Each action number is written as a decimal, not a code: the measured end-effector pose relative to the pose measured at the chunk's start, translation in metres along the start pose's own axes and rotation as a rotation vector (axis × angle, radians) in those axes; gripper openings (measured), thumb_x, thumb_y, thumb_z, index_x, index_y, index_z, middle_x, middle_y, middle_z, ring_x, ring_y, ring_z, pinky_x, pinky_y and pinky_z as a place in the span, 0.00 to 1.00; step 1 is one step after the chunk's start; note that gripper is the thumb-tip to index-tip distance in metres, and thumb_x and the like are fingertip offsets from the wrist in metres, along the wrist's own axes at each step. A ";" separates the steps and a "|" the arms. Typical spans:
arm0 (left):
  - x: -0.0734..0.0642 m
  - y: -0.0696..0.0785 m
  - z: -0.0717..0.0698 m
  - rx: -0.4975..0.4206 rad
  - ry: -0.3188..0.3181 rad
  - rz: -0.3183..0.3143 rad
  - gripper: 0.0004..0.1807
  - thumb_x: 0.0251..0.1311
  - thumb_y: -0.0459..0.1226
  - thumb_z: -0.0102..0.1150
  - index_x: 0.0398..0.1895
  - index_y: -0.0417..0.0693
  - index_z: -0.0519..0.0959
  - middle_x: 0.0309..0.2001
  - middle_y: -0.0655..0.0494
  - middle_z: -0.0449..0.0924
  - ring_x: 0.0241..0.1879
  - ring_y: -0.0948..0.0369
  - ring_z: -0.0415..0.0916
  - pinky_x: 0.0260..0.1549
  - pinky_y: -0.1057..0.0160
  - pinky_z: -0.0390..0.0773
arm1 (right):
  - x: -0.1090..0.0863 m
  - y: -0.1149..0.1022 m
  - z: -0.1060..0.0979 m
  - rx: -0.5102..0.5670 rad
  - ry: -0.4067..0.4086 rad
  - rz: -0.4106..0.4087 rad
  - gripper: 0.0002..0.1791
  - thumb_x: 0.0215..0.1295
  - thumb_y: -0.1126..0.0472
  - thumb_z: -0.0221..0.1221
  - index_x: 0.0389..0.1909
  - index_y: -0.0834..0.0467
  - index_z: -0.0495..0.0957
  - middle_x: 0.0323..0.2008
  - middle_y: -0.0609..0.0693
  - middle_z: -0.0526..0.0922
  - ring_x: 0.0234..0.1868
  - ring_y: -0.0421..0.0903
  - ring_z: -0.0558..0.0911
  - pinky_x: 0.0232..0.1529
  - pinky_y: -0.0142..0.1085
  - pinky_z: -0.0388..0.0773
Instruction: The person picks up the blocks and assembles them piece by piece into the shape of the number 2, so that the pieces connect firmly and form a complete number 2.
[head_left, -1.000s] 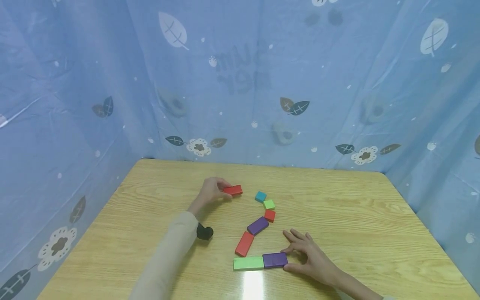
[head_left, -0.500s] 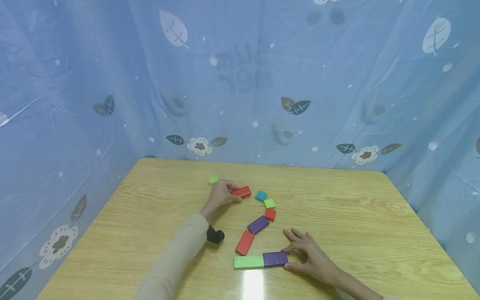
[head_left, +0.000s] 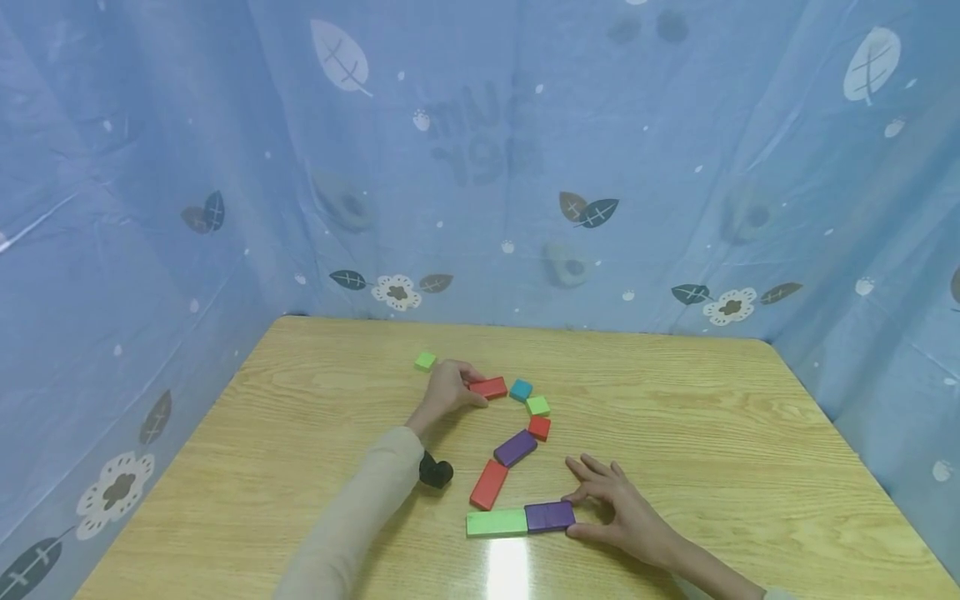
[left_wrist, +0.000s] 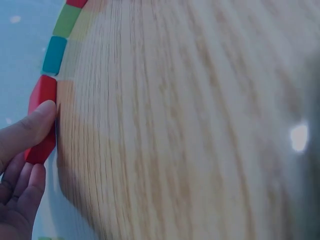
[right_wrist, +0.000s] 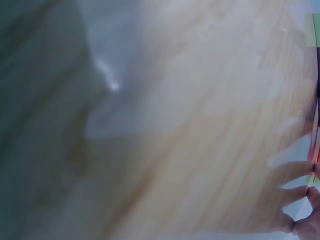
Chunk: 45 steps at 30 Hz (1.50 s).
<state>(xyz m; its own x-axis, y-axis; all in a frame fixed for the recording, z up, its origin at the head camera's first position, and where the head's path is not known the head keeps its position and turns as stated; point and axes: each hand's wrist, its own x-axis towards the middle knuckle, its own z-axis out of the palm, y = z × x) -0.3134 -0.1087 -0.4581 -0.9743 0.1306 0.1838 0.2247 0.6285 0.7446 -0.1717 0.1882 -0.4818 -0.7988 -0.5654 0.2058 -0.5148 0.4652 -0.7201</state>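
My left hand point(head_left: 446, 390) pinches a red rectangular block point(head_left: 492, 388) between thumb and fingers, its right end close beside a small teal block point(head_left: 521, 390). In the left wrist view the thumb point(left_wrist: 37, 125) presses the block's near face. From the teal block a curve runs toward me: a small lime block point(head_left: 537, 406), a small red block point(head_left: 539, 428), a purple block point(head_left: 516, 448) and a longer red block point(head_left: 489, 484). Below, a long green block point(head_left: 497, 523) lies end to end with another purple block point(head_left: 550, 516). My right hand point(head_left: 626, 521) holds that purple block's right end between thumb and index finger, other fingers spread.
A loose lime block point(head_left: 426, 361) lies behind my left hand. A black rounded object point(head_left: 437, 472) shows at the left sleeve. The wooden table point(head_left: 712, 417) meets a blue patterned curtain point(head_left: 510, 167) at its back and sides.
My left hand has moved right with the red block, closing most of the distance to the teal block. The loose lime block behind it has come into sight. My right hand stays put.
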 end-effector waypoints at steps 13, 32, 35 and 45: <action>0.004 0.006 -0.001 0.040 -0.067 -0.022 0.18 0.35 0.31 0.79 0.35 0.42 0.86 0.35 0.50 0.86 0.34 0.59 0.80 0.33 0.66 0.78 | 0.001 -0.001 0.000 0.003 -0.003 0.015 0.11 0.54 0.49 0.68 0.38 0.44 0.82 0.64 0.65 0.67 0.67 0.71 0.57 0.57 0.76 0.37; 0.007 0.005 0.002 0.066 -0.099 -0.088 0.19 0.36 0.33 0.79 0.36 0.43 0.86 0.36 0.51 0.86 0.37 0.58 0.80 0.37 0.63 0.80 | 0.001 -0.001 0.000 0.006 -0.006 0.027 0.12 0.54 0.48 0.68 0.39 0.45 0.83 0.65 0.65 0.66 0.67 0.71 0.56 0.58 0.75 0.36; 0.007 0.005 0.002 0.067 -0.106 -0.094 0.19 0.36 0.32 0.79 0.37 0.43 0.86 0.36 0.51 0.86 0.36 0.58 0.80 0.36 0.63 0.80 | 0.001 -0.001 0.000 0.006 -0.008 0.030 0.12 0.54 0.48 0.68 0.39 0.45 0.83 0.65 0.65 0.66 0.67 0.71 0.56 0.58 0.75 0.36; 0.006 0.010 -0.005 -0.013 -0.158 -0.127 0.25 0.37 0.34 0.79 0.44 0.41 0.85 0.44 0.49 0.85 0.47 0.54 0.80 0.47 0.60 0.79 | 0.001 -0.001 -0.001 0.002 -0.002 0.022 0.12 0.54 0.48 0.68 0.39 0.46 0.83 0.65 0.65 0.66 0.67 0.71 0.56 0.58 0.75 0.37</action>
<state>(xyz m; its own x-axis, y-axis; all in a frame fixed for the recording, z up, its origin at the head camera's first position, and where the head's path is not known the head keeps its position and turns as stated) -0.3165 -0.1053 -0.4467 -0.9853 0.1700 -0.0144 0.0989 0.6379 0.7638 -0.1722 0.1879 -0.4800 -0.8093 -0.5562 0.1886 -0.4965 0.4764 -0.7256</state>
